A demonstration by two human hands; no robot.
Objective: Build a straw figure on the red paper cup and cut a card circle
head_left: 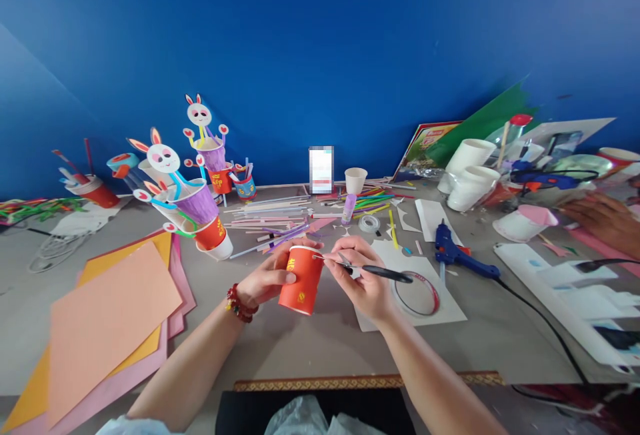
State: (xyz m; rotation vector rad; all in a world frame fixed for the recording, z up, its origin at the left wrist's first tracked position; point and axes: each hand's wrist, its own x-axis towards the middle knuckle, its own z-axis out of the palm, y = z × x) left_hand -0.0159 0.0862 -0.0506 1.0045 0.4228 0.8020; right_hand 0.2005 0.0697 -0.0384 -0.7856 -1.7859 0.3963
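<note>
My left hand [267, 278] is closed around a red paper cup [305, 288] with yellow print, held slightly tilted above the table. In my right hand [363, 285] is a pair of scissors [385, 273] with black handles, gripped close to the blades. Their metal tip touches or nearly touches the cup's side just below the rim; I cannot tell whether it has gone through. Beneath my right forearm lies a white sheet [440, 305] with a roll of tape [423, 291] on it.
Bunny-topped cups [193, 205] stand at left, behind coloured paper sheets [110, 328]. A blue glue gun [463, 255] trails its cord at right. Straws [270, 218] and paper scraps lie at the back. Another person's hand [603, 221] is at far right by a power strip [565, 301].
</note>
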